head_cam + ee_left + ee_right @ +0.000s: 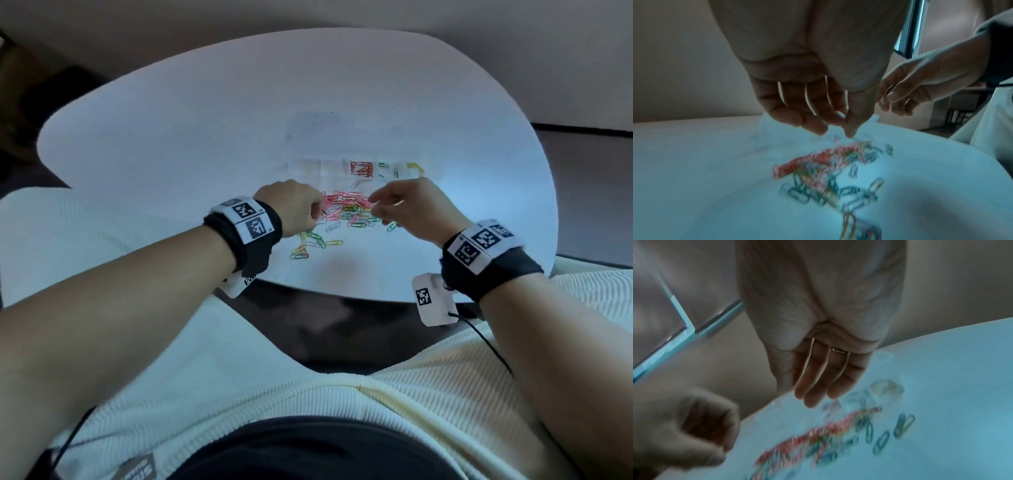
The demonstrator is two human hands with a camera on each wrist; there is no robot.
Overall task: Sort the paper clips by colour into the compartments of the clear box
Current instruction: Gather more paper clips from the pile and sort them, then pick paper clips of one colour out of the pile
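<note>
A pile of mixed paper clips (346,209), mostly red and pink, lies on the white table (171,144) between my hands. Behind it stands the clear box (329,168), holding red clips (361,169), a few green-blue ones (383,167) and yellow ones (415,168) in separate compartments. My left hand (313,214) hovers at the pile's left edge, fingers (818,128) loosely curled, nothing visible in them. My right hand (375,205) hangs over the pile's right side, fingers (812,394) straight and empty. Both wrist views show the pile (824,164) (818,434) blurred.
A smaller scatter of green, yellow and white clips (310,243) lies nearer the table's front edge. Several blue clips (902,425) sit apart on the pile's right. A faint clear lid (315,126) lies behind the box. My lap is just below the table edge.
</note>
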